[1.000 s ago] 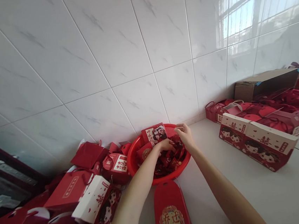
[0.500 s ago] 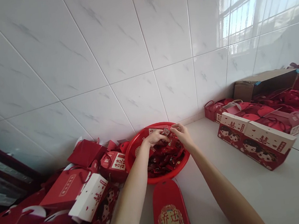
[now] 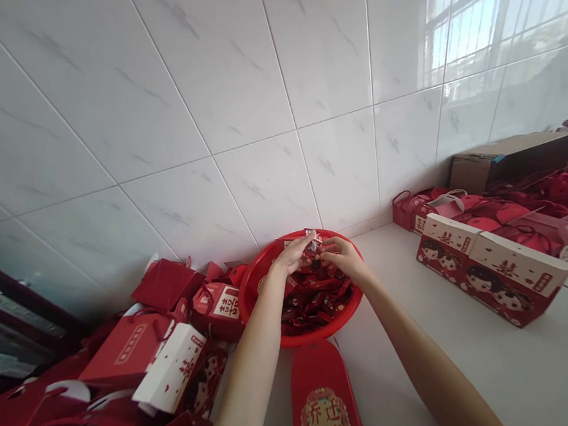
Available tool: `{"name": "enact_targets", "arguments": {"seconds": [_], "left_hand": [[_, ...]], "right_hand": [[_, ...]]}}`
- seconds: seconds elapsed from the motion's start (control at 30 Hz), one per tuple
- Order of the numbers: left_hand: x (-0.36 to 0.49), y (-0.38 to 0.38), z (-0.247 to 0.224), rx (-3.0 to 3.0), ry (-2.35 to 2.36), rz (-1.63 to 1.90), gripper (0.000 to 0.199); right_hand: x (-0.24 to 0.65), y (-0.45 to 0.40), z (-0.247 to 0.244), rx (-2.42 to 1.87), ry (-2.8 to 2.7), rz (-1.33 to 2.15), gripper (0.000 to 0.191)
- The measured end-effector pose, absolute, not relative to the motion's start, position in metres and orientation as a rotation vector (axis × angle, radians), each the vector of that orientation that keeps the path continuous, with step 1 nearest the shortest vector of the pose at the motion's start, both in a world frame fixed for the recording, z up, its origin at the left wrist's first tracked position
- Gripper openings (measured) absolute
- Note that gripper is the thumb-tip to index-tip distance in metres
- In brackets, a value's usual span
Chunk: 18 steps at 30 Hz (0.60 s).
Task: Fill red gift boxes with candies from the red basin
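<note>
Over the red plastic basin point(image 3: 306, 338), my left hand point(image 3: 292, 256) is closed on shiny wrapped candies point(image 3: 313, 243), which stick up between thumb and fingers. Beside it, my right hand point(image 3: 345, 259) has its fingers curled in close to the same candies; what lies in its fingertips, if anything, cannot be made out. Below both hands, dark red wrapped sweets point(image 3: 316, 307) fill much of the basin. A flat red paper piece with gold characters point(image 3: 320, 383) lies in front of the basin, between my forearms.
Red gift boxes point(image 3: 126, 349) are heaped on the left, one box with a double-happiness label point(image 3: 226, 303) standing against the basin. To the right stand cartoon-printed boxes point(image 3: 490, 270) and a cardboard box point(image 3: 510, 158) with red ribbons point(image 3: 563, 193). A tiled wall point(image 3: 254, 109) rises behind.
My left hand has turned and lifted slightly, raising the shiny candies between its fingers. My right hand has come down a little and curled closer. The view has shifted slightly.
</note>
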<state>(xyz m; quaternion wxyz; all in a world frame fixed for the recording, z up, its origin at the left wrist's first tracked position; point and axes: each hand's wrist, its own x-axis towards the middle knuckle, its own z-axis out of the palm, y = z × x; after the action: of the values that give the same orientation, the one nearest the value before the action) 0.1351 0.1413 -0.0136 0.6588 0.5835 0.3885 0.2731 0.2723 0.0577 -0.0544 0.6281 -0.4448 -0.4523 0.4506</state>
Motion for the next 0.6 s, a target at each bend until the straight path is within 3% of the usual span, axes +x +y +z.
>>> {"name": "enact_targets", "arguments": {"seconds": [0.13,0.33,0.47,0.6], "left_hand": [[0.1367,0.1428,-0.0137,1.261,0.911,0.553,0.047],[0.1354,0.1433,-0.0126,1.235,0.953,0.498,0.033],[0.1327,0.1379,-0.0086,1.288,0.921,0.607,0.020],[0.1318,0.1354,-0.0073,1.359,0.912,0.746,0.025]], "right_hand": [[0.2719,0.0623,-0.0589,-1.002,-1.029,0.998,0.031],[0.2744,0.0677,-0.0644,-1.032,-1.035,0.853,0.026],[0.2758,0.0672,-0.0625,-1.009,-0.988,0.835,0.028],[0.2751,0.0626,-0.0562,-0.961,-0.947,0.865,0.033]]}}
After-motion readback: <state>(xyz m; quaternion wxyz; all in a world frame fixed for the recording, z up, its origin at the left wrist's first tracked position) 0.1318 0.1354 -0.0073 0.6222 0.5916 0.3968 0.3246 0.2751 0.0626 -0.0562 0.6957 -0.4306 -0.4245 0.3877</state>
